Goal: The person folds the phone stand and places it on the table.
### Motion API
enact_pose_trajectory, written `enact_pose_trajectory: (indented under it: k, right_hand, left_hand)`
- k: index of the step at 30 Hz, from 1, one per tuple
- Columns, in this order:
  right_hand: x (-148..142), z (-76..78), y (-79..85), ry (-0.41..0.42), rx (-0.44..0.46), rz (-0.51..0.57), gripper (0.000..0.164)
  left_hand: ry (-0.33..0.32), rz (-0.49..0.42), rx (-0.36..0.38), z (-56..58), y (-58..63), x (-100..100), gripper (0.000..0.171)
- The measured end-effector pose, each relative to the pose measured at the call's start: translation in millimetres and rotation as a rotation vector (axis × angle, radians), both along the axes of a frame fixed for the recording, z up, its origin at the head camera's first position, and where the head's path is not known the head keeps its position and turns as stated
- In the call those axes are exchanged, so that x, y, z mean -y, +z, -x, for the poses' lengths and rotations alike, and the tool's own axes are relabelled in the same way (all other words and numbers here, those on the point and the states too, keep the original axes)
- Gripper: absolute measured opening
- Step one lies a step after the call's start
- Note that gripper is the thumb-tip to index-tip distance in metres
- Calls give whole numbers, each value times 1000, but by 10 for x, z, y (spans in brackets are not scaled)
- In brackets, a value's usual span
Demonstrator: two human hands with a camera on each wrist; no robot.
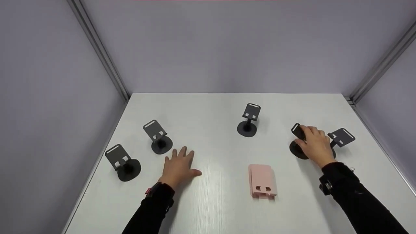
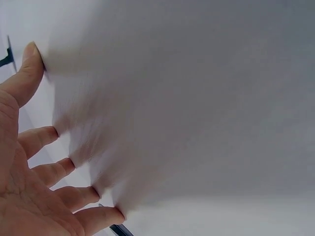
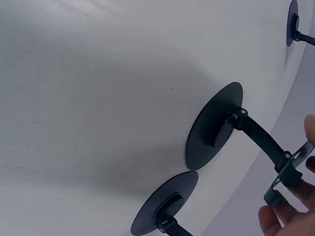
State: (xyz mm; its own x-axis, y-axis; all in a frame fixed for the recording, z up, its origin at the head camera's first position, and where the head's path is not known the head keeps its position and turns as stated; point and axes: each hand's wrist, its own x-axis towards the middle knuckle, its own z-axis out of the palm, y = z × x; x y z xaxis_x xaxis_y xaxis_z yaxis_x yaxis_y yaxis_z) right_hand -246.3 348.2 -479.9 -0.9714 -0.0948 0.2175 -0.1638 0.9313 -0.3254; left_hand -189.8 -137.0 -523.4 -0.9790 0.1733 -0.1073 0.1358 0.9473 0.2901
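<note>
Here, toward 2 o'clock on the white tabletop [image 1: 214, 130], the person's right hand [image 1: 315, 144] grips the upper plate of a black phone stand [image 1: 296, 151], with a second black phone stand [image 1: 342, 137] just beside it at 3 o'clock and a third one [image 1: 252, 112] well apart at 10 o'clock. The left hand [image 1: 178, 167] holds nothing, its fingers spread and its fingertips touching the surface, with one black stand [image 1: 155, 130] near it at 11 o'clock and another [image 1: 129, 170] at 9 o'clock. A pink folded stand [image 1: 262, 177] lies at 8 o'clock from the right hand.
</note>
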Motion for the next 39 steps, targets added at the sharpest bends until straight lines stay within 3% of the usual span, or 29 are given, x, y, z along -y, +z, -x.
enact_pose_trajectory:
  k: [8, 15, 26, 39]
  right_hand:
    - [20, 4, -10, -21, 12, -21, 55]
    - [30, 27, -7, -59, -58, -32, 44]
    - [2, 84, 50, -81, 174, 1, 65]
    - [-23, 88, 41, -104, 180, 88, 70]
  left_hand:
    - [12, -11, 31, -5, -5, -1, 89]
    - [13, -7, 35, 1, -2, 1, 89]
    - [3, -3, 38, 13, 17, -9, 90]
    - [4, -7, 39, 6, 15, -16, 91]
